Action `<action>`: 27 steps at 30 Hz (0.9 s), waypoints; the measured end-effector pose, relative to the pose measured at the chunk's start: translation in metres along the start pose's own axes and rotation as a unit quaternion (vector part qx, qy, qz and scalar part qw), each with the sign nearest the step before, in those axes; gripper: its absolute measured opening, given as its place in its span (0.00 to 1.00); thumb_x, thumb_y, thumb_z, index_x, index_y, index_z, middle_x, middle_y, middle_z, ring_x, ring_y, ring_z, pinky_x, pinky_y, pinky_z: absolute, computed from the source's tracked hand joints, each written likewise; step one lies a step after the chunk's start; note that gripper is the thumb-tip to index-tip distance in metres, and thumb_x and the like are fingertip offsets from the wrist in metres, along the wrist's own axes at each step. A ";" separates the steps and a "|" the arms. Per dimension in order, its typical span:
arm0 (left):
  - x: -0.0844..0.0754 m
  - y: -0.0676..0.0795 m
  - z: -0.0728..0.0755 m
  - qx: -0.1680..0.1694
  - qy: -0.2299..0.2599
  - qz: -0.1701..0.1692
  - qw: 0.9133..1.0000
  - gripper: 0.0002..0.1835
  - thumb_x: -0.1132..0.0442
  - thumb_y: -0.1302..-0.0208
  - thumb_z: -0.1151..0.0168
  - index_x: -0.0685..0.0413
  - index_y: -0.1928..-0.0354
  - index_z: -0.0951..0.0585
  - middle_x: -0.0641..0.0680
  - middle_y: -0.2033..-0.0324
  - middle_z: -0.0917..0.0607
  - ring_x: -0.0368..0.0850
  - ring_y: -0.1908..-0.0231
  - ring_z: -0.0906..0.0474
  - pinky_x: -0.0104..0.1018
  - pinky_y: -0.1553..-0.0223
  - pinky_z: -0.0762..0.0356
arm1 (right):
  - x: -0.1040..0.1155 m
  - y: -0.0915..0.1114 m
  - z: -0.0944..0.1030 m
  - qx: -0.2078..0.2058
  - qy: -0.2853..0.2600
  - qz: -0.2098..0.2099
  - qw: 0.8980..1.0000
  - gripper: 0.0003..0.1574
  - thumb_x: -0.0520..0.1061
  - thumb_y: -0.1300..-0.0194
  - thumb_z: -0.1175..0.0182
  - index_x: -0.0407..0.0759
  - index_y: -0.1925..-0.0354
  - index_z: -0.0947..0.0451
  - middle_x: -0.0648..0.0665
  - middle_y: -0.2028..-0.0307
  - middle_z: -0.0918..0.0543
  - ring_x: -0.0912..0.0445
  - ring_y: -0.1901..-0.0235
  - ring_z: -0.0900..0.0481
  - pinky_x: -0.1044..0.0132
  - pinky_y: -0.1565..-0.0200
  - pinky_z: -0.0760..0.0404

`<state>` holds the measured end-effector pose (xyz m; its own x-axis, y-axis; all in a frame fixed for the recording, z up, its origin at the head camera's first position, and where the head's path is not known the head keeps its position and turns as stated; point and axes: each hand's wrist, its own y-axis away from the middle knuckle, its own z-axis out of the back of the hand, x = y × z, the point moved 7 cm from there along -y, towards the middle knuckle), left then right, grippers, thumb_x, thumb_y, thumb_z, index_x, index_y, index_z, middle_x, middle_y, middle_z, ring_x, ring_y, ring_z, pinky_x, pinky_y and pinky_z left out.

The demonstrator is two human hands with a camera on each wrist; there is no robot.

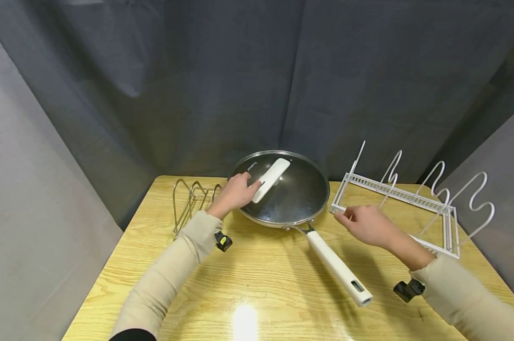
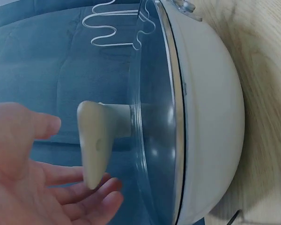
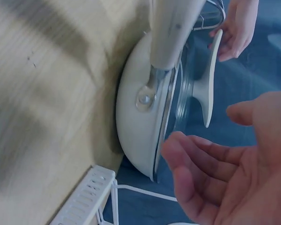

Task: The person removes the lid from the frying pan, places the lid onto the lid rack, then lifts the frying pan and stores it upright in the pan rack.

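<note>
Hovering empty, fingers loosely parted, my left hand [image 1: 235, 192] and right hand [image 1: 367, 227] flank the round clear-glass lid [image 1: 301, 192] on the cream long-handled pan [image 2: 215, 117]. It looks stiff and breakable, best gripped by its white bar handle [image 1: 271, 180].

Deep cream pan [image 2: 213, 112] sitting upright on the wood counter [image 1: 222, 293], clear glass lid [image 1: 305, 189] with a metal rim right on top. Lid's got a chunky white bar grip [image 1: 271, 180]; pan's long white handle [image 1: 338, 267] angles toward the person's right, slot near the end.
</note>
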<state>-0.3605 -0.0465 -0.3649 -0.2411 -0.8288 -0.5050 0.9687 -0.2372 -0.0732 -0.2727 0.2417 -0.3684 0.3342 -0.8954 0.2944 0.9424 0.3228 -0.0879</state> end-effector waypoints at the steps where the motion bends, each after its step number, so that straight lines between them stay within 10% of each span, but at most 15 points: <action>1: 0.001 -0.001 -0.001 0.001 0.003 0.002 1.000 0.29 0.46 0.30 0.53 0.64 0.40 0.30 0.63 0.45 0.24 0.56 0.46 0.27 0.48 0.47 0.29 | 0.000 0.002 -0.003 0.012 -0.009 -0.004 1.000 0.27 0.60 0.29 0.52 0.44 0.75 0.21 0.55 0.86 0.26 0.60 0.85 0.30 0.62 0.77 0.28; 14: 0.009 -0.008 -0.015 0.001 0.019 0.020 1.000 0.29 0.45 0.30 0.53 0.62 0.41 0.29 0.62 0.53 0.20 0.51 0.61 0.22 0.44 0.58 0.24 | 0.005 0.028 -0.040 0.167 -0.170 -0.063 0.969 0.30 0.63 0.30 0.52 0.41 0.72 0.23 0.47 0.81 0.21 0.50 0.83 0.21 0.60 0.77 0.24; 27: 0.008 -0.017 -0.021 0.011 0.075 0.026 0.997 0.27 0.45 0.31 0.51 0.62 0.47 0.25 0.57 0.64 0.18 0.47 0.69 0.22 0.38 0.69 0.24 | 0.015 0.045 -0.062 0.245 -0.257 -0.051 0.933 0.30 0.62 0.30 0.52 0.41 0.75 0.23 0.50 0.87 0.30 0.60 0.88 0.36 0.69 0.85 0.33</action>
<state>-0.3777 -0.0389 -0.3859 -0.1770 -0.7560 -0.6302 0.9779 -0.2073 -0.0260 -0.2246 0.2241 -0.4273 0.0718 -0.7040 0.7065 0.8059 0.4583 0.3748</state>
